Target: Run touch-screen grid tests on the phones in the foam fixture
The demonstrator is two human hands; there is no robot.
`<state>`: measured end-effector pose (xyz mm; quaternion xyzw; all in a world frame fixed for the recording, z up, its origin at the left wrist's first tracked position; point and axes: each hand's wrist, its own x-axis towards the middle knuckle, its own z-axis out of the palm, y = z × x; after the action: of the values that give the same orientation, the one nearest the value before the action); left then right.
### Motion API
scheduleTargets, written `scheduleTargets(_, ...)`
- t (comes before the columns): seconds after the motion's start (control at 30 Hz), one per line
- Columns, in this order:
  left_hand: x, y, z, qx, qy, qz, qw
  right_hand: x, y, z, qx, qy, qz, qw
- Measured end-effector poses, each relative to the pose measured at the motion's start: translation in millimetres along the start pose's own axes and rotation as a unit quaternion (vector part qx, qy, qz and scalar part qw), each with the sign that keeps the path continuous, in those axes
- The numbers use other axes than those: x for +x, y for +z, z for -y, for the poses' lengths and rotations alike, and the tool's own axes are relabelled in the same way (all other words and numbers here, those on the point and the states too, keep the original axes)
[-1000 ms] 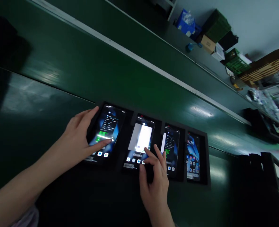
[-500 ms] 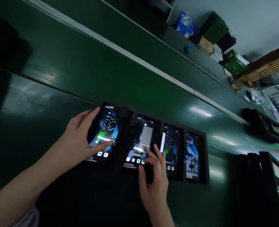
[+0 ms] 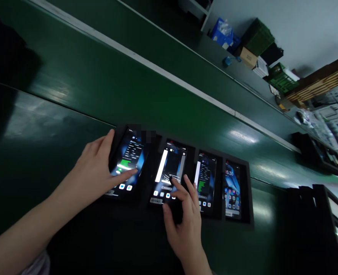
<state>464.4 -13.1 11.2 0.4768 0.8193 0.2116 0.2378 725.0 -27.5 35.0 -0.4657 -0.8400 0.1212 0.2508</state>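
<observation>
Several lit phones lie side by side in a black tray (image 3: 247,198) on a dark green bench. My left hand (image 3: 96,172) grips the leftmost phone (image 3: 128,160), fingers round its left edge and thumb pressed on the screen. My right hand (image 3: 183,217) rests over the lower end of the second phone (image 3: 169,173), fingers spread, a fingertip touching its screen. To the right lie a third phone (image 3: 206,181) and a fourth phone (image 3: 232,187) showing 5:30, untouched.
A green conveyor belt (image 3: 146,99) with a white edge strip (image 3: 169,78) runs diagonally behind the tray. Blue and green crates (image 3: 257,36) and a cardboard box (image 3: 247,55) stand at the far upper right. More black trays (image 3: 323,229) sit at the right edge.
The second phone's screen has changed from a large white window to a dark one with a narrow white strip. My right fingertip has slid slightly up it. My left hand has barely moved.
</observation>
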Motion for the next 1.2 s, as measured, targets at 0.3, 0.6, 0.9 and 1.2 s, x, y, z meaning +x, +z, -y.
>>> scheduleTargets(0.3,-4.8,-14.6,-4.5,-0.114,-0.032,0.032,0.992,4.0,3.8,3.8,-0.046,-0.013,0.051,0.998)
scheduleTargets(0.6,0.2,-19.4,-4.0,-0.157,-0.077,0.056,0.983,0.2,4.6,-1.5,0.014,0.001,-0.024,1.000)
scheduleTargets(0.9,9.3,-34.7,37.1,-0.126,0.044,0.175,0.975,-0.3,2.2,-3.6,0.053,0.015,-0.026,0.998)
scheduleTargets(1.2,8.0,-30.1,46.6,-0.076,0.125,0.203,0.968,-2.4,2.0,-3.4,0.083,0.018,-0.043,0.995)
